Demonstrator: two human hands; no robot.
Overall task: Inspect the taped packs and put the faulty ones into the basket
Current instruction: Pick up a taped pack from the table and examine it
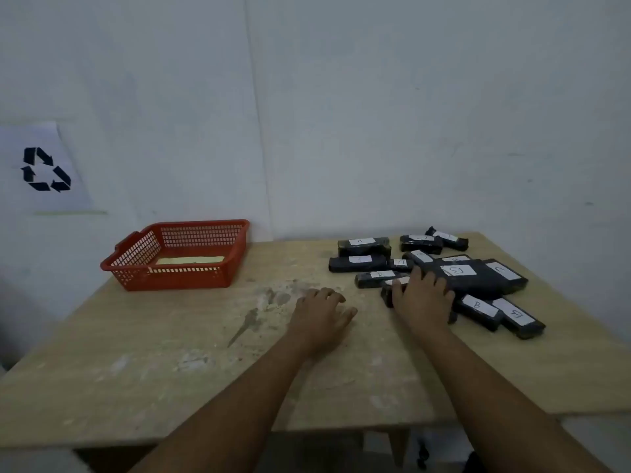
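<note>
Your wooden table (pixel 170 370) fills most of the view; its top is pale, with grey stains and scratches near the middle. It stands against a white wall (pixel 375 114), and on the wall at the left hangs a sheet of paper with a black recycling sign (pixel 46 169).

At the back left of the table you have the red basket (pixel 177 254). It has mesh walls, and a pale flat piece lies on its floor; what this piece is I cannot tell. None of the black packs shows inside it.

At the back right of the table lie the taped packs (pixel 426 268), a loose group of black wrapped blocks, each with a white label and a hand-written letter. Some letters you can read: A on the pack at the far left of the back row, B on three packs nearer to you, C on the long one at the right. Several packs overlap or touch each other, and the whole group is well apart from the basket.

Your right hand (pixel 421 298) lies on top of one pack (pixel 389 295) at the near left edge of the group. The fingers curve over it and the thumb is against its left end, so you are grasping this pack while it is on the table.

Your left hand (pixel 321 314) rests on the bare table between basket and packs, fingers loosely bent, holding nothing.
</note>
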